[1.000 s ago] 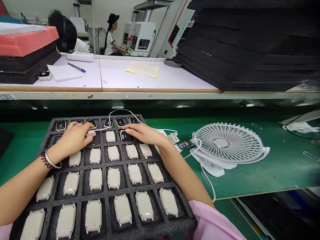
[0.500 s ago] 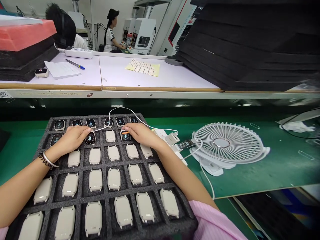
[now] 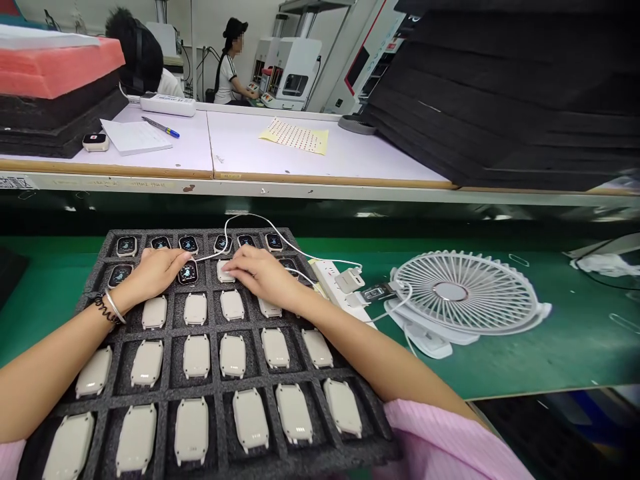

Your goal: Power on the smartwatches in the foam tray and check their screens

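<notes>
A black foam tray (image 3: pixel 165 319) with a grid of pockets lies in front of me. Most pockets hold beige watch bodies (image 3: pixel 233 355) lying face down. Those in the far row show lit screens (image 3: pixel 126 245). My left hand (image 3: pixel 153 272) rests curled on the second row, its fingertips at the end of a white cable (image 3: pixel 226 230), beside a lit watch (image 3: pixel 189 272). My right hand (image 3: pixel 257 272) reaches left across the same row, fingers closed on a beige watch body (image 3: pixel 223 269). Its forearm covers some pockets on the right.
The cable loops back to a white power strip (image 3: pixel 330 280) right of the tray. A white fan (image 3: pixel 463 293) lies flat on the green mat (image 3: pixel 565 333). A raised shelf holds black foam sheets (image 3: pixel 500 93), paper and a pen (image 3: pixel 160 127). Two people sit beyond.
My right hand has slid left from a lit watch to a beige body. The watch beside my left hand now lies uncovered, showing its lit screen. My left hand has drawn back a little.
</notes>
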`<state>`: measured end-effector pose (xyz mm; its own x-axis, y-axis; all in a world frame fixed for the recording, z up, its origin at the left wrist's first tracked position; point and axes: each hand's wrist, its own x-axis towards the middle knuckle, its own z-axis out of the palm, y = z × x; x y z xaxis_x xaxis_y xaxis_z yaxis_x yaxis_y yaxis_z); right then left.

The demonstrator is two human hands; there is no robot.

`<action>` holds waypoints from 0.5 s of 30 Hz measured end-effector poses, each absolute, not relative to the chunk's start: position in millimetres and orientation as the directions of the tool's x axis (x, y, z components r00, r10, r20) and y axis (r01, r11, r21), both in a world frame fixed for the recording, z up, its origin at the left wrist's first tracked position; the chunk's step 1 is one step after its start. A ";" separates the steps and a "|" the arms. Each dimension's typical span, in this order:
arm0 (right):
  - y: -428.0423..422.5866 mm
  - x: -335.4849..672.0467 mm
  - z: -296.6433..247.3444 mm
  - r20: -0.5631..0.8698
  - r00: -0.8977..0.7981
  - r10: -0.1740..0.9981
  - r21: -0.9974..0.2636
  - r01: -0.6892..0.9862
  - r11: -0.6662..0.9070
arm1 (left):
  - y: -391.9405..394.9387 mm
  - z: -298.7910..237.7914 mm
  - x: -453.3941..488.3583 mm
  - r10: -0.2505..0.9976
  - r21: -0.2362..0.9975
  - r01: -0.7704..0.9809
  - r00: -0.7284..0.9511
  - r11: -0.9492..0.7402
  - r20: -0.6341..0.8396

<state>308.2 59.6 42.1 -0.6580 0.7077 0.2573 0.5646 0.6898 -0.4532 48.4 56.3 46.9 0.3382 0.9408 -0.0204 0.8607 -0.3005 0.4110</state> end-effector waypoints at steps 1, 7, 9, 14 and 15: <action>56.8 303.6 42.3 0.220 -0.680 0.700 -0.418 0.583 0.697 | 56.3 46.4 48.1 0.940 0.413 0.859 0.341 -0.303 -0.020; 58.7 288.8 58.4 0.005 -0.700 0.714 -0.214 0.697 0.685 | 54.2 47.1 49.4 0.941 0.412 0.860 0.339 -0.301 -0.020; 64.1 285.3 68.2 -0.067 -0.726 0.684 -0.158 0.685 0.711 | 53.4 48.5 50.4 0.942 0.405 0.865 0.336 -0.297 -0.026; 75.5 285.8 83.8 -0.100 -0.753 0.650 -0.390 0.631 0.671 | 53.1 49.0 50.3 0.943 0.417 0.860 0.333 -0.294 -0.022; 77.1 287.9 83.3 -0.108 -0.742 0.661 -0.487 0.620 0.616 | 53.4 48.3 49.8 0.941 0.417 0.859 0.337 -0.298 -0.022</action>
